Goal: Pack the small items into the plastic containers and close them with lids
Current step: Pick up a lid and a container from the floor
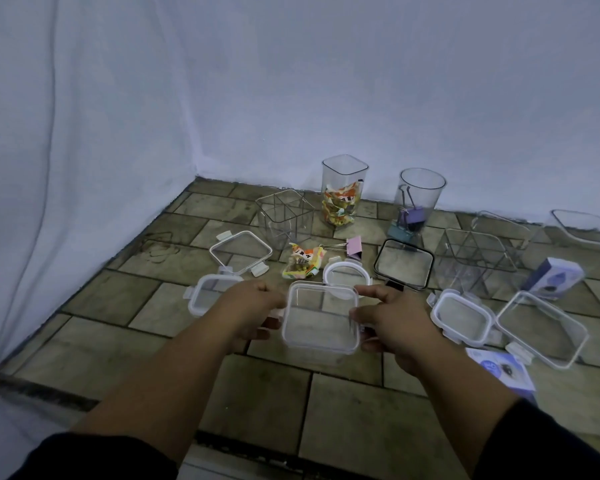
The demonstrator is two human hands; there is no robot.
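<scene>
Between left hand [253, 311], right hand [395, 320]: lid [320, 318]

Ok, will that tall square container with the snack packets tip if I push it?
Possibly: the tall square container is narrow for its height, so a high push could tip it. The snack packets fill only its lower half, likely light, adding little ballast. Its smooth clear walls may be slippery.

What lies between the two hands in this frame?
Head view: a white-rimmed square lid, held by the left hand and right hand at opposite edges.
</scene>
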